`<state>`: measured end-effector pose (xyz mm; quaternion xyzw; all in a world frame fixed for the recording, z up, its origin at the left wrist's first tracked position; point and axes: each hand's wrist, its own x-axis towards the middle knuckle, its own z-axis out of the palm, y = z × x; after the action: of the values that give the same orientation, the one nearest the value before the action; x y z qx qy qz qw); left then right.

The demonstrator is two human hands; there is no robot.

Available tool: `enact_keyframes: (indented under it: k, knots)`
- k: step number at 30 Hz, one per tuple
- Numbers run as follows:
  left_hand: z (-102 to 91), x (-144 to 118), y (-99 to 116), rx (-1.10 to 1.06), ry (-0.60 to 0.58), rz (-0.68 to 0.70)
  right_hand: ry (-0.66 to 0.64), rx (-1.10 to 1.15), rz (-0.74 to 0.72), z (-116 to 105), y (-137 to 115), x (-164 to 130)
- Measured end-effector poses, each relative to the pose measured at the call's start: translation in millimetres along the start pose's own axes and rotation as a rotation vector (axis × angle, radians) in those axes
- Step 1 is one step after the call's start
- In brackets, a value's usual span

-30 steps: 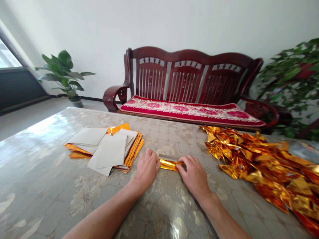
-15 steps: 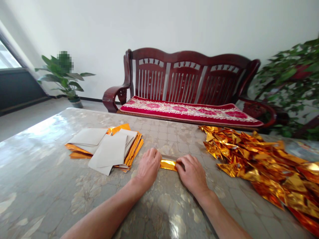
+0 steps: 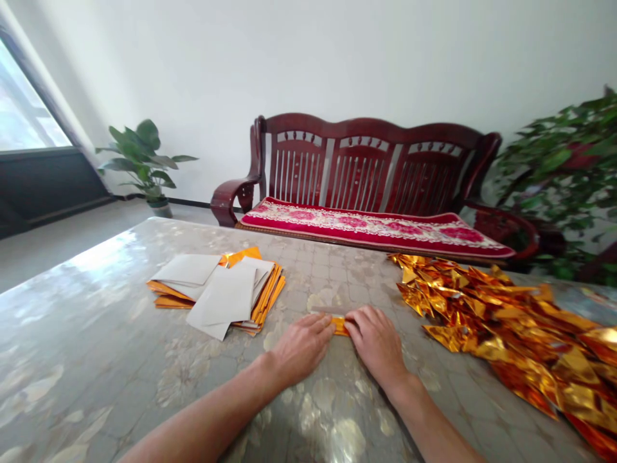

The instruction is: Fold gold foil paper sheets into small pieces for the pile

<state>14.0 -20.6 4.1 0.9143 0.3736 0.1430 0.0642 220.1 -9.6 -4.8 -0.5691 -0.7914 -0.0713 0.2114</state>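
Note:
A narrow folded strip of gold foil paper [image 3: 340,325] lies on the marbled table [image 3: 96,334], almost covered by my hands. My left hand [image 3: 303,347] presses flat on its left end, fingers spread toward the middle. My right hand [image 3: 377,342] covers its right end, fingertips meeting the left hand's. Only a small gold patch and a pale edge behind it show between the fingers.
A stack of flat sheets [image 3: 219,292], white side up with gold edges, lies to the left. A heap of folded gold foil pieces [image 3: 506,321] spreads on the right. Behind the table stand a red wooden bench [image 3: 366,186] and potted plants [image 3: 144,161].
My hands have slid toward each other along the strip, so much less gold shows between them. The view has shifted slightly down and to the left.

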Motion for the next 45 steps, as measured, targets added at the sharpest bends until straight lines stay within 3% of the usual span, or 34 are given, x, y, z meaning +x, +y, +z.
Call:
enact_keyframes:
  k: [8,11,15,23,45]
  knots:
    - [12.2,-7.8,3.0,0.001,0.045,0.014,0.169,0.114,-0.234,-0.6,-13.8,-13.3]
    - [14.2,-8.0,0.6,0.01,0.064,0.054,0.119,0.158,-0.276,1.3,-22.9,-20.2]
    - [12.0,-9.6,-0.3,0.013,0.073,0.092,0.019,0.133,-0.228,12.0,-25.0,-25.3]
    - [11.6,-18.3,1.7,-0.003,0.078,0.032,-0.201,-0.013,-0.249,20.9,-14.3,-32.7]
    - [9.3,-30.4,3.4,0.046,0.017,-0.054,-0.376,-0.049,-0.229,-3.8,-2.0,-32.5]
